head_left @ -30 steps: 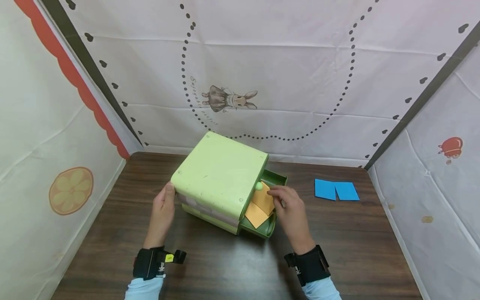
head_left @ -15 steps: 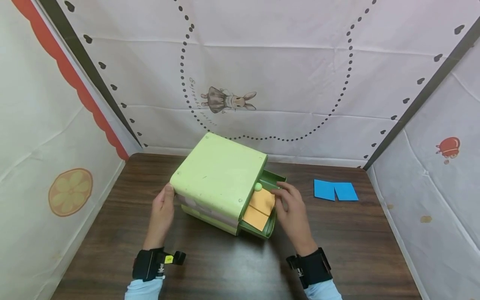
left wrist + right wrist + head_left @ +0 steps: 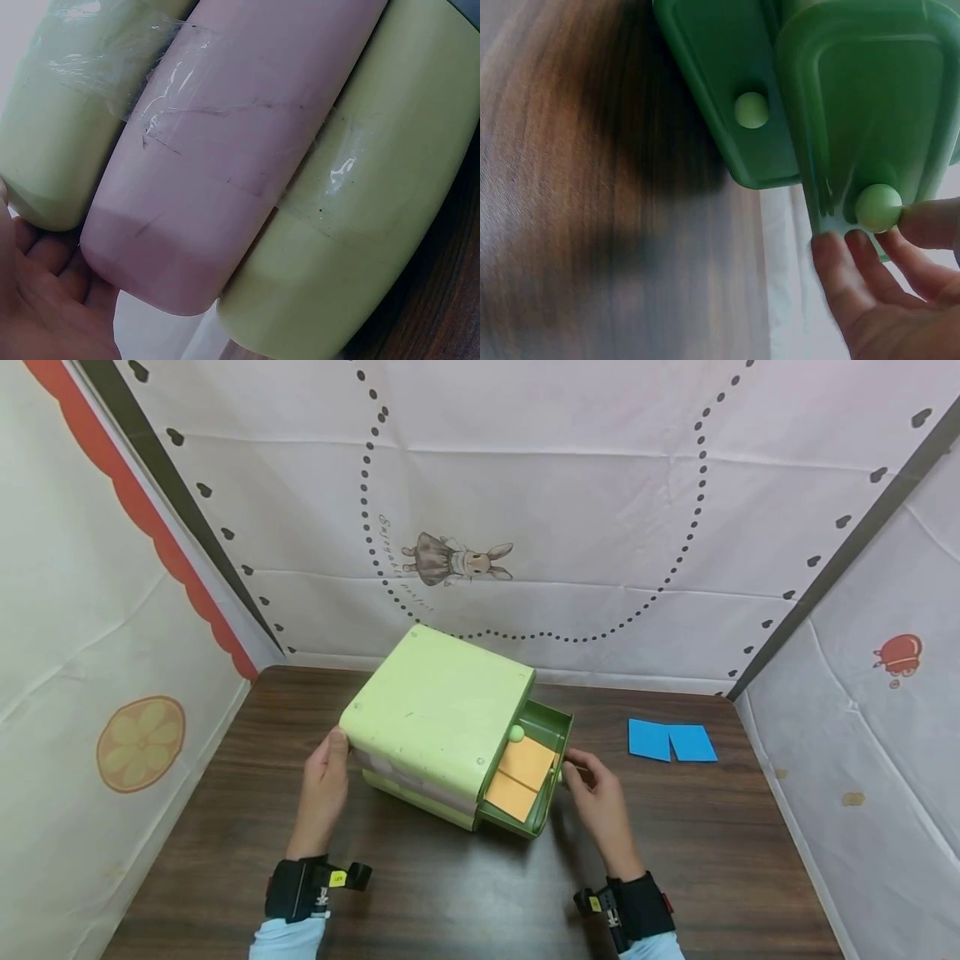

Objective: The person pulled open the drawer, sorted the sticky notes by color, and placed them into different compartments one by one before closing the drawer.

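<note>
A small green drawer cabinet (image 3: 442, 710) with a pink middle tier (image 3: 232, 127) stands angled on the table. One dark green drawer (image 3: 547, 727) is pulled out of it, with two orange paper squares (image 3: 525, 764) lying inside. At the cabinet's left end my left hand (image 3: 327, 781) grips the corner, its fingers behind the edge of a green tier in the left wrist view. My right hand (image 3: 600, 802) is at the front of the pulled-out drawer, its thumb and fingers pinching the round light green knob (image 3: 878, 208). Other fingertips touch the drawer front (image 3: 885, 97).
Two blue paper squares (image 3: 671, 741) lie side by side at the right of the dark wooden table (image 3: 465, 902). A second drawer front with its own knob (image 3: 751, 110) sits beside the pulled-out one. Printed white cloth walls (image 3: 600, 527) enclose the back and sides.
My right hand has left the orange paper squares, which now lie flatter in the drawer, and moved right and down to the drawer's knob. The left hand stays in place.
</note>
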A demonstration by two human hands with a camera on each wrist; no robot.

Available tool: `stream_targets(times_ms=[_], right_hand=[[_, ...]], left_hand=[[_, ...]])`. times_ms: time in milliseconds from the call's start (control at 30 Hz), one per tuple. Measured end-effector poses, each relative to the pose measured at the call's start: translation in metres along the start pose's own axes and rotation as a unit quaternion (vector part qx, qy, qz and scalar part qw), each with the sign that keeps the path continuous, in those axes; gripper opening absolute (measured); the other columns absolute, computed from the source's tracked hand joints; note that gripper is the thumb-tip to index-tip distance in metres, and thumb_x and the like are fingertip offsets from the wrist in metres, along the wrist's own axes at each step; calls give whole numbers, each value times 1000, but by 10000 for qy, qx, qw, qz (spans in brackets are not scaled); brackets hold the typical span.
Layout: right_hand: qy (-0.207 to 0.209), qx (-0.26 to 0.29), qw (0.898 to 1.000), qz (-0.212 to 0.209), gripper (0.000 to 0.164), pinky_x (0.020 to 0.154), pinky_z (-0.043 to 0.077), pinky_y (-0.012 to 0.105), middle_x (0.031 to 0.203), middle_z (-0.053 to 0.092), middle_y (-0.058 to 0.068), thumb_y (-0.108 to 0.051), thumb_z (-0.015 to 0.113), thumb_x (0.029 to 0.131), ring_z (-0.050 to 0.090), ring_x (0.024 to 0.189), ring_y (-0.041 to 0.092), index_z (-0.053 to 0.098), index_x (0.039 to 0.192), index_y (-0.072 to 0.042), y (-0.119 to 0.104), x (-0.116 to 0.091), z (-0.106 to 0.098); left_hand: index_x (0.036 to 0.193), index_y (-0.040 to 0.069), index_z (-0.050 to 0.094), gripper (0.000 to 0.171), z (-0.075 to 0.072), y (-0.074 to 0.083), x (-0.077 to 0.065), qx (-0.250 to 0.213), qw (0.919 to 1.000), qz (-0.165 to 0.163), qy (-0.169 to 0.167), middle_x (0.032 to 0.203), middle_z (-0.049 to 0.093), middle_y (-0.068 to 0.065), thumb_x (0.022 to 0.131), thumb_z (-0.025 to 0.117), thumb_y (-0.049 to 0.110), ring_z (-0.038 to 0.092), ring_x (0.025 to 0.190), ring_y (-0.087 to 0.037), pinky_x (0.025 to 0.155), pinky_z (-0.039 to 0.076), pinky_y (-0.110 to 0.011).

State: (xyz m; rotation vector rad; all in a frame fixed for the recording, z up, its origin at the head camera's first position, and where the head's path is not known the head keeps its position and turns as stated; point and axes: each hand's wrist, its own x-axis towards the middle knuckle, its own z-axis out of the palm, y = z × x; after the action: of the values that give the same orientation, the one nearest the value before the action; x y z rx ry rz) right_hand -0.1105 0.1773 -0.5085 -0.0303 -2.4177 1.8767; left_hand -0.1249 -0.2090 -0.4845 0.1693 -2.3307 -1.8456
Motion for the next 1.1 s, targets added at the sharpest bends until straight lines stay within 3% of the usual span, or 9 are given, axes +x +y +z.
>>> stream_targets(times_ms=[167,300,500,1100], right_hand=[[-73,482,9987,130,36,98,59,44,136,65,18,-16,67,108,69,114,31,64,141,-3,4,-1,1],[-44,653,9976,248,32,100,57,49,129,69,18,-15,70,106,71,109,27,69,135,-1,5,-2,0],[-1,658,9974,299,30,102,55,55,122,73,12,-20,74,104,72,107,24,73,129,-4,2,-2,0],[-4,500,9981,365,30,100,57,52,122,74,10,-18,74,104,71,107,24,73,130,-5,-2,1,2]], left_hand=[[161,5,44,63,0,-1,0,-62,10000,69,-23,166,40,-11,116,34,49,32,155,-24,127,26,-49],[161,5,44,65,0,-2,0,-24,10000,73,3,166,40,-11,116,34,50,32,155,-25,126,27,-49],[161,5,45,66,0,-3,-1,31,9999,140,27,165,42,-12,115,34,52,36,154,-28,125,29,-53],[160,4,46,66,1,-3,-1,-16,9999,112,-8,165,42,-13,115,33,52,35,154,-29,125,28,-53]])
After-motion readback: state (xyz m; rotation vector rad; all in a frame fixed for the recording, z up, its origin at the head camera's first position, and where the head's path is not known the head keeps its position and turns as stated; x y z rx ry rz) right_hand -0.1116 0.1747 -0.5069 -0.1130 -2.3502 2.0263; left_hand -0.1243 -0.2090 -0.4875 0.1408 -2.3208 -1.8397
